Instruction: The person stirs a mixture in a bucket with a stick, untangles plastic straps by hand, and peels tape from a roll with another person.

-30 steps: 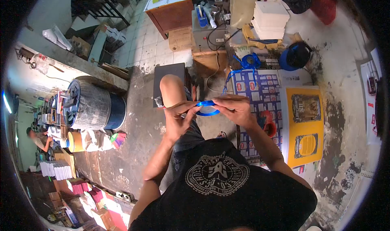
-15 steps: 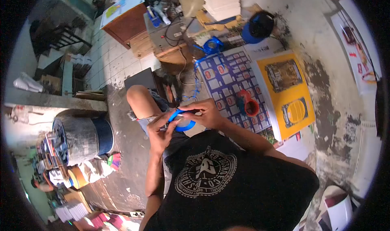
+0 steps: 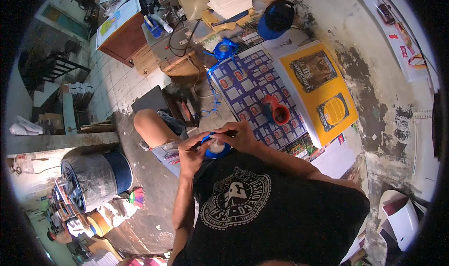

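Observation:
In front of my black shirt, both hands hold a blue tape roll [image 3: 223, 153], a blue ring with a pale middle. My left hand [image 3: 191, 154] grips its left upper edge, with thumb and fingers pinched together. On the opposite side, my right hand [image 3: 237, 136] pinches the upper rim with thumb and bent fingers. The fingertips of both hands nearly meet at the top of the roll. Whether a loose tape end is between them is too small to tell.
To the right, a patterned blue sheet [image 3: 250, 81] carries a red cup [image 3: 280, 114]. Beside it lies a stack with a yellow printed top [image 3: 343, 107]. Farther back are a blue tub [image 3: 276, 25] and a blue coil [image 3: 223, 48] with trailing strands. A large wrapped drum [image 3: 96, 177] stands left.
The view has shifted slightly. My hands have drawn closer together at the roll's top edge, and the roll shows more of its pale middle.

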Demonstrator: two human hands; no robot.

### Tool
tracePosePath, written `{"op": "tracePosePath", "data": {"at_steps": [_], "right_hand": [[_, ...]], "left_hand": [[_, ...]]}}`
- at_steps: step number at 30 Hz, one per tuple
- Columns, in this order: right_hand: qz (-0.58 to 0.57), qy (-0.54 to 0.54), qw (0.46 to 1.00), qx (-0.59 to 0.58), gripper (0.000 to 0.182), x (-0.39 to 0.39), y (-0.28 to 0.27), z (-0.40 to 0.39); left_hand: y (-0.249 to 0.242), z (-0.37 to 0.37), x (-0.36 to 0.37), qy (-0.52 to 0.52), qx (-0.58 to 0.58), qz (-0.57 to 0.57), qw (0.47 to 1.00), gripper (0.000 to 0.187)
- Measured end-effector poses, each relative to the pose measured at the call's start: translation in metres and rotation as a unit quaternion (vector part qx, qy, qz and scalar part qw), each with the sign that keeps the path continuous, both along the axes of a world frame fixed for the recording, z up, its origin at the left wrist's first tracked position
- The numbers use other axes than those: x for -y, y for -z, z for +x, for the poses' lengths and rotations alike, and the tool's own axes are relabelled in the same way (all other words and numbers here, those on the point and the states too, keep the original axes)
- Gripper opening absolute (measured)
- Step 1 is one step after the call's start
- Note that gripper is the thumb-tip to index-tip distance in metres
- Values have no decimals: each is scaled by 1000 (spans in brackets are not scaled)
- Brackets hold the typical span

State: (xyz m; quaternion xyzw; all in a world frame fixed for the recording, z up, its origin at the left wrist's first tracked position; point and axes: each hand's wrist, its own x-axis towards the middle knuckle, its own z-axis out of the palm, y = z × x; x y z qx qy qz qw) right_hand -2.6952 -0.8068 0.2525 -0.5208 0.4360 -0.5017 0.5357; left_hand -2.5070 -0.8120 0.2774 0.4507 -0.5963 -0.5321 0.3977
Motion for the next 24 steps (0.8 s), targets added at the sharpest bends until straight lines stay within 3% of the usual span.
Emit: {"op": "tracePosePath", "data": {"at_steps": [3, 7, 9, 11, 12, 13, 16, 20, 22, 24], "right_hand": [[18, -9, 999, 30, 15, -2, -4, -4], [6, 7, 1000, -3, 17, -3, 1, -11], [20, 36, 999, -29, 18, -6, 7, -21], [72, 105, 974, -187, 26, -11, 4, -53], [7, 176, 943, -283, 35, -15, 22, -71], [-58, 244, 893, -374, 44, -19, 43, -87], [30, 268, 766, -583, 63, -29, 59, -114], [58, 264, 807, -525, 64, -32, 103, -115], [63, 246, 821, -512, 67, -30, 116, -118], [-31, 282, 793, -539, 68, -25, 121, -123]], "left_hand": [[-5, -8, -1, -5, -18, 10, 1000, 23], [-3, -13, 2, -6, 15, 6, 1000, 21], [-6, -15, 6, -10, 22, 57, 998, 18], [-4, -12, 9, -12, 24, 70, 997, 17], [5, -7, 10, -13, 20, 56, 998, 17], [11, -4, 11, -14, 16, 42, 999, 18], [19, 0, 11, -44, -4, 60, 997, 16], [34, -5, 14, -67, -33, 117, 990, 12], [37, -8, 15, -27, -12, 113, 993, 14], [36, -9, 13, 7, 42, 71, 997, 13]]}}
